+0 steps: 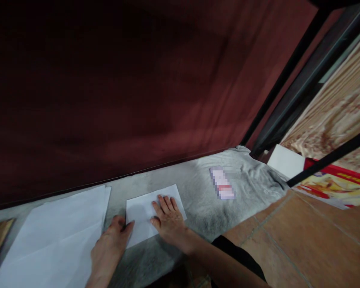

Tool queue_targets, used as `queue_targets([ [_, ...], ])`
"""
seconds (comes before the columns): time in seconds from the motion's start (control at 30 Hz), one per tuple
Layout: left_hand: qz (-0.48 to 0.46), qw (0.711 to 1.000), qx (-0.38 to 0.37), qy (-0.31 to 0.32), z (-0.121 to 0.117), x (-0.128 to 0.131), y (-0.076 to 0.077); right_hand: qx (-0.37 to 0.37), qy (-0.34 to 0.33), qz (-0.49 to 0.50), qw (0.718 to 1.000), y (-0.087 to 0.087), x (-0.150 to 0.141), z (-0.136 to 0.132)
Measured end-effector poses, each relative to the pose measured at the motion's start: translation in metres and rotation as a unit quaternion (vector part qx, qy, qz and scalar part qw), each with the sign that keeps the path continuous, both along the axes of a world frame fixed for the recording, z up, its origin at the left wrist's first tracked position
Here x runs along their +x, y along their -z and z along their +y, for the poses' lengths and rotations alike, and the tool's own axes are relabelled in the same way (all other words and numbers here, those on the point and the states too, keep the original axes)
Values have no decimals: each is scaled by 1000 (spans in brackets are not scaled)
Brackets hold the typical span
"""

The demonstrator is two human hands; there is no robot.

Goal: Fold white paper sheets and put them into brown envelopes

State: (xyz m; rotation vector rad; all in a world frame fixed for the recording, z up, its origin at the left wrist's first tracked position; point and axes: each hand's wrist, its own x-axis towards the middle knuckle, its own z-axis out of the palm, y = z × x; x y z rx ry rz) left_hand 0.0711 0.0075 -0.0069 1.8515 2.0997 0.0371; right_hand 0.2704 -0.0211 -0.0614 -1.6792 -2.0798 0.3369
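Observation:
A small white sheet of paper [144, 210], folded to a rectangle, lies on a grey cloth [204, 200]. My right hand [168, 220] lies flat on its right half, fingers stretched out. My left hand [111, 242] rests at the sheet's left edge, with the thumb touching the paper and the fingers curled down on the cloth. A larger stack of white paper [57, 236] lies to the left of both hands.
A dark red curtain [123, 92] hangs right behind the cloth. A small blurred card [222, 184] lies on the cloth to the right. Tiled floor [303, 240], a black metal frame [303, 68], a white box [286, 162] and a red printed sheet [336, 182] are at right.

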Motion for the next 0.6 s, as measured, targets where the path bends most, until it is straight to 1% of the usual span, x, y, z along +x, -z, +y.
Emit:
queue_targets([
  [0.07,23,997,77,12,-2,9,1,9,4,-3,1000,2,0,0],
  [0.1,22,991,123,38,-3,15,4,13,5,-5,1000,2,-1,-1],
  [0.17,-1,970,203,130,-2,31,14,21,5,-9,1000,1,-2,-2],
  [0.23,-27,943,242,225,0,46,31,32,2,-17,999,0,-4,-3],
  [0.27,-29,936,252,246,2,52,41,37,3,-23,999,0,-4,-3],
  [0.37,-22,932,264,249,7,61,65,47,17,-40,998,1,-3,-2],
  [0.43,-13,932,269,244,9,61,73,55,28,-46,997,4,-1,-1],
  [0.5,-5,931,276,240,8,57,76,69,33,-50,996,8,2,0],
  [0.6,8,930,287,229,6,51,74,84,46,-54,994,13,10,0],
])
